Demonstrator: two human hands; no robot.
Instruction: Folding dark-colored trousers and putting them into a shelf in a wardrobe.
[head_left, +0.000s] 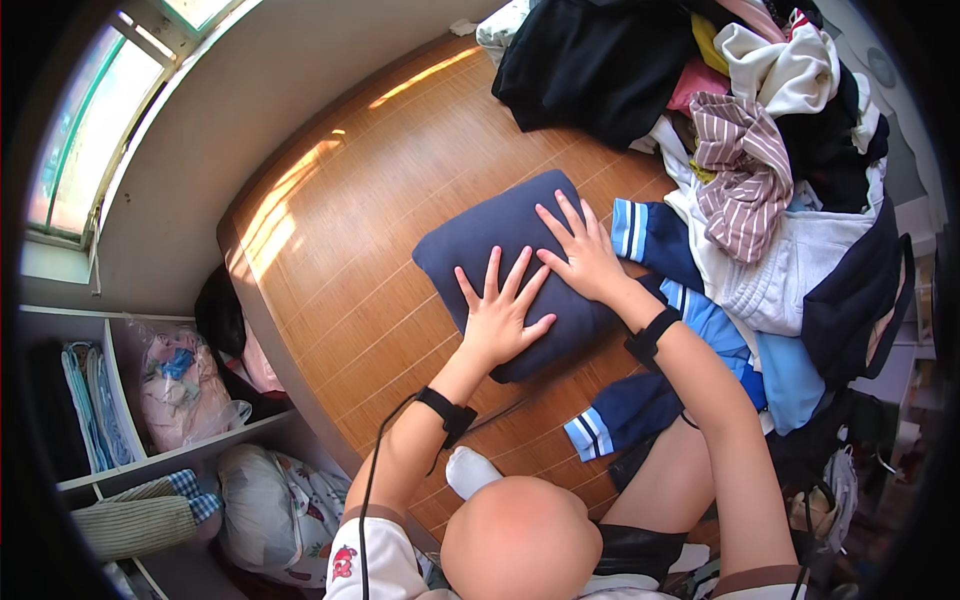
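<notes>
A neatly folded dark navy garment (480, 225) lies as a thick rectangular bundle on the wooden slatted surface before me. My left hand (501, 319) rests flat on its near left part with the fingers spread. Higher up, my right hand (586, 259) lies palm down across its right edge, fingers also apart. Neither hand grips anything. Close to my right hand is a navy sleeve with a light blue and white striped cuff (630, 229). A similar striped cuff (589, 433) lies below, nearer my leg. The garment's underside is hidden.
A heap of loose clothes fills the right side, with a striped brown garment (739, 176), grey shorts (787, 270) and a black garment (600, 67). Shelves (262, 424) with bagged and folded textiles stand at left, below a window (97, 142). Cables run along both my arms.
</notes>
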